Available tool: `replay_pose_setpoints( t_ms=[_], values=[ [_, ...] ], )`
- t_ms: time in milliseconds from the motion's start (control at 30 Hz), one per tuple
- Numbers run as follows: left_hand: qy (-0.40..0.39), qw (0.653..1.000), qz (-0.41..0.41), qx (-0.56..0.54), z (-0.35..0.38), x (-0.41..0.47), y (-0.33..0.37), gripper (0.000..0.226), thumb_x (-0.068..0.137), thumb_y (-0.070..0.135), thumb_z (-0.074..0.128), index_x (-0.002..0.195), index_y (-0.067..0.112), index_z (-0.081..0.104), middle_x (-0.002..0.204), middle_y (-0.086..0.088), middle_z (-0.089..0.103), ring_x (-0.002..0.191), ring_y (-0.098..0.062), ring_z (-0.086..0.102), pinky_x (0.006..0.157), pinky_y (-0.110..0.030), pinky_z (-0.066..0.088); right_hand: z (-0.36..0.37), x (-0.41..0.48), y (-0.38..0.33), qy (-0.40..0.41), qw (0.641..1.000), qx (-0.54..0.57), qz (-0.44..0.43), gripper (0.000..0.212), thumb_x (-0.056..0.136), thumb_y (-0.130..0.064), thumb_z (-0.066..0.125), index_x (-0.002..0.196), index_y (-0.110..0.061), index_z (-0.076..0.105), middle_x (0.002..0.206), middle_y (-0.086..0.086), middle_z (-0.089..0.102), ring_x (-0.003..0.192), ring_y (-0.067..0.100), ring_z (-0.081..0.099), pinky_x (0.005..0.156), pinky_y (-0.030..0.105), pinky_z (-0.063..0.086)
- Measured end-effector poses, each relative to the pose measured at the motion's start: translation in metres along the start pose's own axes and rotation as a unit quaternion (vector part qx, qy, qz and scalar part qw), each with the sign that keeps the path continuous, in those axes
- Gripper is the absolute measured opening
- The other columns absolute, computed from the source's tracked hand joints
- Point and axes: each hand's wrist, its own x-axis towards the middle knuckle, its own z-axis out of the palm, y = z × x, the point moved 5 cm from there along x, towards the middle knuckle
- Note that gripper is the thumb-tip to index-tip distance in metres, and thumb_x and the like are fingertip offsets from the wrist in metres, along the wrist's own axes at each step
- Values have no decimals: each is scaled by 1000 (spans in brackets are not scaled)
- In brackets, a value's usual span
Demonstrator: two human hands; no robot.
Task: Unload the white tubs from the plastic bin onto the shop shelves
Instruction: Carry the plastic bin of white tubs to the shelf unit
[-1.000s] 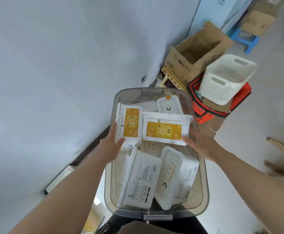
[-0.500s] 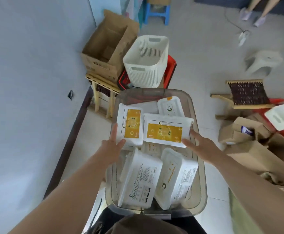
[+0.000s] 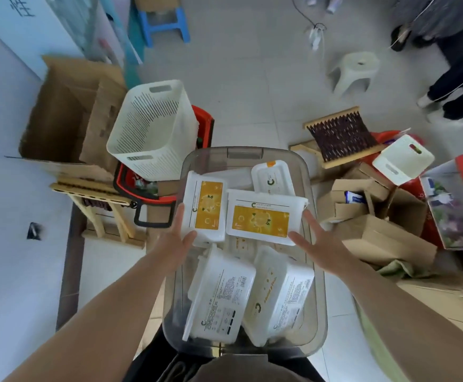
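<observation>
A clear grey plastic bin (image 3: 317, 293) sits straight ahead of me at waist height, holding several white tubs. Two tubs with yellow labels lie on top: one upright in the picture (image 3: 206, 208), one lying across (image 3: 262, 220). Two more tubs (image 3: 219, 296) lie on their sides nearer to me, and another (image 3: 271, 176) lies at the far end. My left hand (image 3: 173, 239) lies with straight fingers along the bin's left side, thumb at the upright tub's corner. With spread fingers, my right hand (image 3: 317, 242) lies against the bin's right rim.
On the floor to the left are an open cardboard box (image 3: 67, 111), a white slatted basket (image 3: 153, 130) in a red basket (image 3: 142, 188) and a wooden stool (image 3: 100, 205). Right: cardboard boxes (image 3: 376, 224), a wooden rack (image 3: 337, 136), a white stool (image 3: 354, 71). A person's legs (image 3: 456, 78) stand far right.
My view has swung from the blank wall round to the cluttered floor, the bin turning with me. Both hands stay at the bin's sides in the same hold.
</observation>
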Motion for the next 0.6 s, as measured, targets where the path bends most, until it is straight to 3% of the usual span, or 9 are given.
replay_pose_setpoints(
  t_ms=[67,133,200,300,367,467,600],
  values=[
    [-4,1000,21,23,-11,20,16,72,99,45,32,145,38,-24,106,-14,65,61,-17,61,48,-25,44,-11,9,-2,13,1000,4,13,86,78,-76,37,149,-43,-1,120,13,63,91,24,63,65,25,39],
    [-11,999,48,24,-24,40,31,74,99,46,33,144,41,-25,120,-17,62,74,-23,66,62,-32,53,-20,18,-5,26,999,7,30,84,81,-74,37,149,-42,-1,124,14,61,99,28,63,68,27,39],
    [-22,996,64,49,-39,60,43,75,98,49,32,140,44,-30,115,-23,62,67,-24,66,59,-36,55,-29,25,-11,46,998,17,39,85,79,-77,36,148,-44,-1,123,15,62,99,30,65,65,26,40],
    [-29,994,80,74,-69,84,71,76,98,50,31,137,46,-34,112,-28,61,49,-16,55,43,-31,48,-52,37,-24,79,995,33,43,89,74,-84,33,147,-46,-1,103,15,70,79,27,69,56,23,45],
    [-28,991,105,76,-87,99,91,75,98,50,31,138,47,-32,125,-26,55,54,-15,60,47,-26,46,-70,47,-34,96,994,39,43,91,70,-87,30,146,-47,-2,95,12,70,62,21,66,55,28,51],
    [-26,987,140,75,-106,122,115,74,97,51,31,137,49,-32,136,-21,51,66,-19,68,59,-30,54,-92,59,-43,119,991,42,34,91,70,-87,30,146,-47,-1,116,9,66,58,10,61,63,33,53],
    [-28,984,153,82,-117,151,141,75,97,51,32,138,47,-31,130,-16,57,79,-24,70,71,-37,59,-116,75,-49,127,989,56,44,91,71,-84,32,147,-43,3,126,12,61,64,4,55,70,34,48]
  ],
)
